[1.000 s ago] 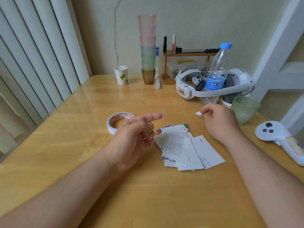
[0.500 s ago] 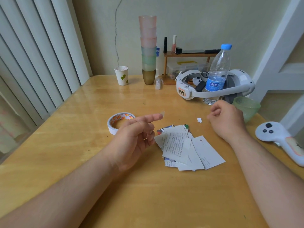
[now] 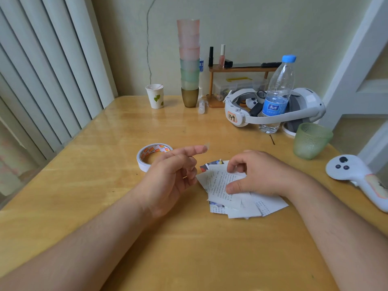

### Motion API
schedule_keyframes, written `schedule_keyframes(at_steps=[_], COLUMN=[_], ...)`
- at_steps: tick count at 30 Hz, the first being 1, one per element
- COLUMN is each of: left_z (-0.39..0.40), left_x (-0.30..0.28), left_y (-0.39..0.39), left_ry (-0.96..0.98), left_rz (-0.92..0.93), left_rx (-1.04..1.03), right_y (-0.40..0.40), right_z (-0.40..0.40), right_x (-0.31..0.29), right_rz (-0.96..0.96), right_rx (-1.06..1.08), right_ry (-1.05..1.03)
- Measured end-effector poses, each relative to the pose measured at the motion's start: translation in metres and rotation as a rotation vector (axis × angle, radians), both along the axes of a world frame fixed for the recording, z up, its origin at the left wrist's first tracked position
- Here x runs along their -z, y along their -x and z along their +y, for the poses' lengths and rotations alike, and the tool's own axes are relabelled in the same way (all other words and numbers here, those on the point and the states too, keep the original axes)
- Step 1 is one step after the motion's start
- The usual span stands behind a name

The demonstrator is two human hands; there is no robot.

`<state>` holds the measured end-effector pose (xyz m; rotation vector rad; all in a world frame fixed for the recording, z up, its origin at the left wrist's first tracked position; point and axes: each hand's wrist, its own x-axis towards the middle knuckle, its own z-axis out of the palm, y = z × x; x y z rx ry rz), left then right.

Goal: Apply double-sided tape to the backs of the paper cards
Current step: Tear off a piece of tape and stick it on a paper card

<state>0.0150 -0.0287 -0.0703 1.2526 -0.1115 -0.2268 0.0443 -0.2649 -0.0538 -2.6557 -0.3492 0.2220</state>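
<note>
One small tape piece point(image 3: 206, 146) stuck on left hand point(image 3: 172, 175) forefinger tip, other fingers loosely curled; right hand point(image 3: 258, 175) pinching top of cards point(image 3: 220, 185) at desk point(image 3: 105, 185) centre, roll point(image 3: 152, 155) at 10 o'clock. Risk: piece folding or grabbing two cards

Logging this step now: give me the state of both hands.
Left hand: open, a small tape piece stuck to its extended fingertip.
Right hand: fingers curled on the paper cards, gripping the top one.

Left grip point(image 3: 170, 175) raised, forefinger straight; right grip point(image 3: 258, 175) lowered, fingers curled.
</note>
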Motion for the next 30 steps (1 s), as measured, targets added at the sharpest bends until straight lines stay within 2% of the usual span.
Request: schedule_keyframes(at_steps=[11, 14, 16, 19, 23, 26, 28, 30], left_z=[0.001, 0.002, 0.002, 0.002, 0.002, 0.004, 0.006, 0.009], left_x=[-0.001, -0.001, -0.001, -0.002, -0.004, -0.005, -0.004, -0.003], left_y=[0.000, -0.001, 0.000, 0.001, 0.002, 0.004, 0.008, 0.010], left_ry=[-0.001, 0.010, 0.008, 0.031, 0.071, -0.069, -0.273, -0.572], left_rz=[0.003, 0.003, -0.001, -0.004, -0.051, -0.193, -0.364, -0.594], left_rx=[-0.009, -0.009, -0.009, -0.002, 0.014, 0.003, -0.025, -0.096], right_y=[0.007, 0.010, 0.011, 0.011, 0.009, 0.010, 0.013, 0.014], right_z=[0.008, 0.004, 0.004, 0.014, 0.030, 0.036, 0.039, 0.041], right_x=[-0.004, -0.010, -0.013, -0.012, -0.006, -0.008, -0.011, -0.013], right_rz=[0.017, 0.111, 0.109, 0.108, 0.159, 0.242, 0.269, 0.282], right_rx=[0.036, 0.016, 0.032, 0.124, 0.255, 0.320, 0.340, 0.345], right_ry=[-0.131, -0.329, -0.473, -0.711, -0.918, -1.055, -1.130, -1.182])
